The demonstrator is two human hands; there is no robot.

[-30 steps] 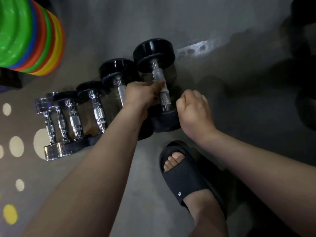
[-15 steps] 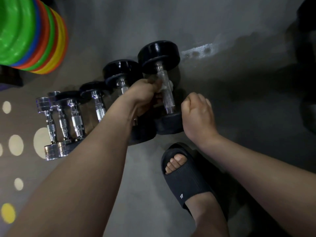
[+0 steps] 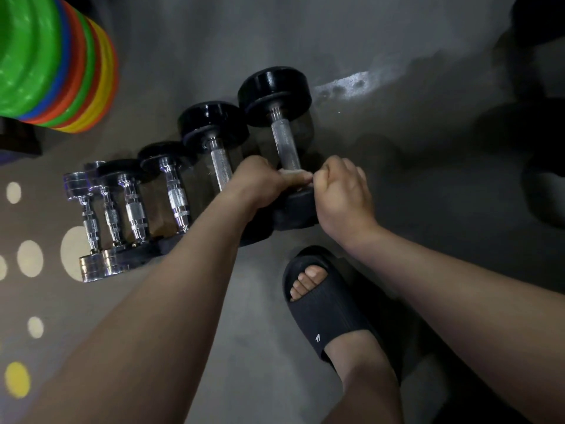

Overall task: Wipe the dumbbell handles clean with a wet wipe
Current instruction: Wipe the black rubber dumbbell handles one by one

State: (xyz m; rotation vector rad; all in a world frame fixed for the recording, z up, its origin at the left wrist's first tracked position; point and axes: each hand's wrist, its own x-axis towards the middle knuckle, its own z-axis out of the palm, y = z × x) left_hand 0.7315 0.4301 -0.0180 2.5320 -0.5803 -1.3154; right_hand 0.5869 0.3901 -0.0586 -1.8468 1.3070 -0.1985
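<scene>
Several dumbbells lie side by side on the grey floor. The largest black dumbbell [image 3: 275,96] is rightmost, its knurled chrome handle [image 3: 284,145] running toward me. My left hand [image 3: 260,182] grips the near end of that handle through a pale wet wipe [image 3: 292,172], of which only a thin edge shows. My right hand [image 3: 344,191] is curled into a fist just right of the handle, beside the near black head [image 3: 295,209]; whether it holds anything I cannot tell. A second black dumbbell [image 3: 214,123] lies directly to the left.
Smaller chrome dumbbells [image 3: 110,215] line up at the left. Stacked coloured weight plates [image 3: 46,62] stand at the top left. My foot in a black slide sandal [image 3: 330,307] is planted just behind the dumbbells. Dark equipment [image 3: 544,179] sits at the right edge.
My left hand with the wipe has slid down the handle from its middle to the near end. My right fist stays at the near head.
</scene>
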